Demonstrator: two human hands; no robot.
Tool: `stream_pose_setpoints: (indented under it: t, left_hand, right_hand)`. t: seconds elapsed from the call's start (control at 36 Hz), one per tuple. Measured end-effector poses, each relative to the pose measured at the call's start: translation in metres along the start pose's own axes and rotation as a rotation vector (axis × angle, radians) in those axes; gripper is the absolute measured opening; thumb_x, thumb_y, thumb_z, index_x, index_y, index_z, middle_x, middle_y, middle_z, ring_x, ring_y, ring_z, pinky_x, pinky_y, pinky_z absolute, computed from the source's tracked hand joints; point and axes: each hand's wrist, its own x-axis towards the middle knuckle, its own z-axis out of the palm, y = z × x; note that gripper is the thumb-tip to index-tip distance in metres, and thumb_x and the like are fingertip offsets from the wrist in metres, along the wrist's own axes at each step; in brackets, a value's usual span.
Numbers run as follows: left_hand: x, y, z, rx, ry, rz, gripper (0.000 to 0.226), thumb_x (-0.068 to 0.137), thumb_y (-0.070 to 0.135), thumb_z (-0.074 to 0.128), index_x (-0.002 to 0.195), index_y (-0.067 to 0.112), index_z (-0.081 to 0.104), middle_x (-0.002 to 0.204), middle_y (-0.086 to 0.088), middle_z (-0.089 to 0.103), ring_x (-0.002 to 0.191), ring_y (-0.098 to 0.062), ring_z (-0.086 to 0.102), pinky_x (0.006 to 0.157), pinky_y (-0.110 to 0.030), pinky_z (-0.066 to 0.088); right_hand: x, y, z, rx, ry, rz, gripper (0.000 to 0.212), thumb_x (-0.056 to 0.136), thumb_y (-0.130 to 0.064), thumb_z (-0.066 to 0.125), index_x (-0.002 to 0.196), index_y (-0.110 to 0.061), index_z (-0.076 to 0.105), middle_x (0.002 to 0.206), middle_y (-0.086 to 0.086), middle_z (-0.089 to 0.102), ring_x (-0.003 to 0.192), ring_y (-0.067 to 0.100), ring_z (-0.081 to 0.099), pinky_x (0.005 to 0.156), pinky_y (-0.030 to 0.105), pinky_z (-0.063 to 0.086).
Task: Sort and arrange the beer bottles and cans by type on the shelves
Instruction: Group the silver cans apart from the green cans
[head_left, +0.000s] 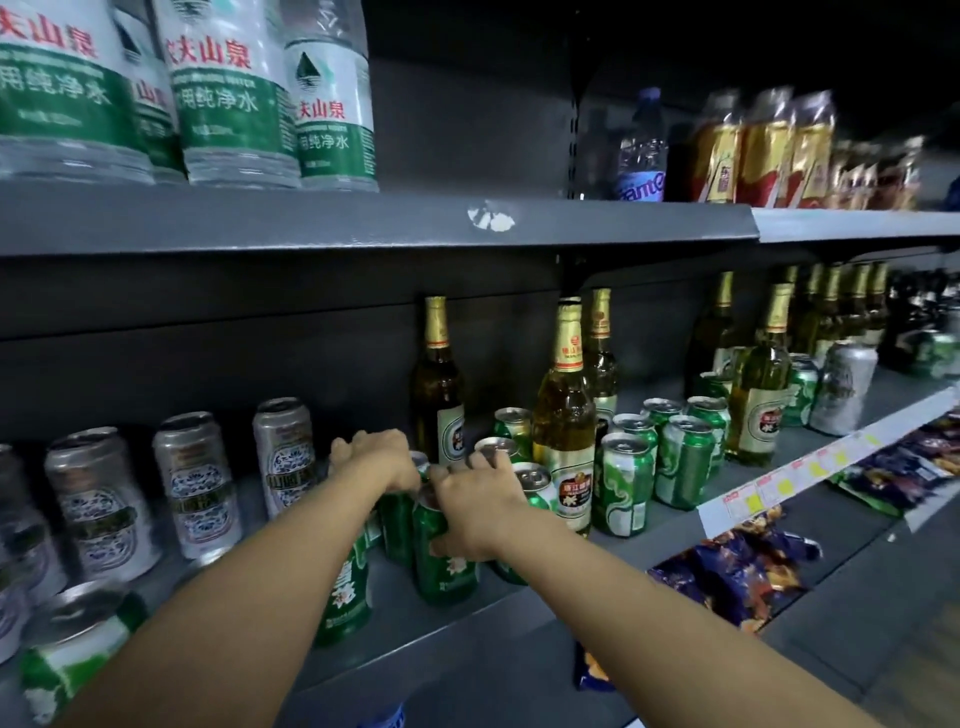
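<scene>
Right hand (480, 512): curled round the top and side of a green can (441, 561) near the shelf (467, 613) front, thumb low on the can wall. Grip from above suits lifting or sliding the can without tipping it.

Left hand (376, 460): reaching further in, fingers bent over the tops of green cans behind the held one. Actual grip hidden by the wrist; cannot tell whether grasping or only steadying.

Purpose, as a judgement: gathering green cans into one block in the middle of the shelf, between the silver cans and the bottles.

Left of the hands: silver cans (202, 483) with blue pattern, standing in a row along the back. Four clear, with more blurred at the far left edge; exact total uncertain. One green-and-white can (78, 654) near the front left corner, blurred.

Round the hands: about four green cans, partly hidden.

Right of the hands: three bottles (566, 415) upright, gold foil necks, one far and dark, two close together. Loose cluster of green cans (623, 483) about their bases, roughly eight, not in rows.

Further right: another bottle group (761, 374), at least six necks, with one silver can (841, 389) and some green cans mixed in. Types still mingled here; sorting judged not yet finished.

Upper shelf: water bottles (218, 93), wrapped packs (763, 150).

Lower right: snack bags (737, 577).
</scene>
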Motion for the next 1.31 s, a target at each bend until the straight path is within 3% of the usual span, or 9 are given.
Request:
stream_pose_setpoints:
  t: [0.08,0.17,0.31,0.39,0.47,0.64,0.89,1.08,1.31]
  left_hand:
    - [-0.006,0.001,-0.008,-0.101,-0.102,-0.016,0.069,0.069,0.038,0.073,0.133,0.024,0.051,0.132,-0.005,0.054,0.124,-0.024,0.048,0.104,-0.036,0.036]
    - [-0.008,0.003,-0.018,-0.239,-0.066,-0.040,0.090,0.053,0.041,0.071,0.138,0.025,0.047,0.138,-0.005,0.051,0.125,-0.026,0.049,0.104,-0.036,0.043]
    - [-0.026,0.035,-0.036,-0.395,0.412,-0.029,0.041,0.085,0.034,0.064,0.125,0.024,0.057,0.122,-0.003,0.062,0.112,-0.025,0.058,0.091,-0.037,0.050]
    - [-0.048,0.078,-0.034,-0.428,0.607,0.052,0.026,0.090,0.033,0.060,0.114,0.022,0.061,0.115,-0.002,0.064,0.105,-0.025,0.059,0.083,-0.037,0.050]
    - [-0.068,0.131,-0.025,-0.489,0.671,0.099,0.022,0.091,0.034,0.059,0.109,0.022,0.063,0.112,0.000,0.064,0.105,-0.025,0.059,0.081,-0.037,0.049]
    - [-0.092,0.259,0.000,-0.490,0.634,0.228,0.017,0.090,0.036,0.056,0.099,0.024,0.064,0.108,-0.003,0.064,0.103,-0.026,0.059,0.081,-0.035,0.047]
    - [-0.097,0.456,0.028,-0.369,0.487,0.491,0.027,0.095,0.039,0.049,0.111,0.021,0.060,0.115,-0.002,0.059,0.113,-0.024,0.051,0.089,-0.035,0.040]
    - [-0.058,0.567,0.056,-0.274,0.360,0.590,0.037,0.096,0.042,0.047,0.124,0.019,0.054,0.128,-0.003,0.052,0.121,-0.023,0.046,0.092,-0.036,0.039]
    - [0.021,0.639,0.063,-0.138,0.326,0.598,0.040,0.096,0.040,0.047,0.129,0.018,0.048,0.128,-0.004,0.048,0.123,-0.023,0.042,0.099,-0.037,0.036]
  right_hand:
    - [-0.008,0.004,0.003,0.108,0.096,-0.017,0.088,0.084,-0.058,0.060,0.151,-0.020,0.018,0.143,0.009,0.042,0.135,0.031,0.030,0.112,0.050,0.015]
    - [-0.021,0.016,0.004,0.187,0.325,-0.035,0.071,0.087,-0.059,0.054,0.143,-0.020,0.033,0.137,0.006,0.048,0.128,0.028,0.038,0.105,0.047,0.025]
    - [-0.048,0.067,0.011,0.256,0.587,0.014,0.041,0.093,-0.047,0.047,0.120,-0.017,0.053,0.116,0.005,0.058,0.110,0.028,0.051,0.086,0.041,0.032]
    - [-0.072,0.119,0.026,0.259,0.590,0.071,0.034,0.092,-0.042,0.049,0.111,-0.016,0.056,0.108,0.006,0.059,0.105,0.029,0.054,0.085,0.042,0.034]
    - [-0.104,0.179,0.042,0.250,0.529,0.141,0.037,0.093,-0.042,0.045,0.118,-0.017,0.055,0.114,0.004,0.057,0.110,0.028,0.053,0.092,0.042,0.034]
    - [-0.174,0.307,0.082,0.231,0.410,0.344,0.037,0.098,-0.043,0.040,0.124,-0.020,0.050,0.116,0.001,0.055,0.113,0.024,0.051,0.091,0.038,0.032]
    - [-0.238,0.464,0.115,0.122,0.334,0.581,0.031,0.098,-0.042,0.040,0.115,-0.019,0.052,0.112,0.001,0.055,0.108,0.025,0.053,0.090,0.038,0.032]
    - [-0.231,0.562,0.126,0.041,0.294,0.627,0.032,0.098,-0.042,0.041,0.117,-0.019,0.051,0.116,0.002,0.057,0.113,0.026,0.052,0.093,0.039,0.032]
    - [-0.172,0.653,0.139,-0.015,0.208,0.622,0.044,0.097,-0.051,0.041,0.126,-0.019,0.050,0.126,0.004,0.057,0.121,0.025,0.049,0.098,0.039,0.034]
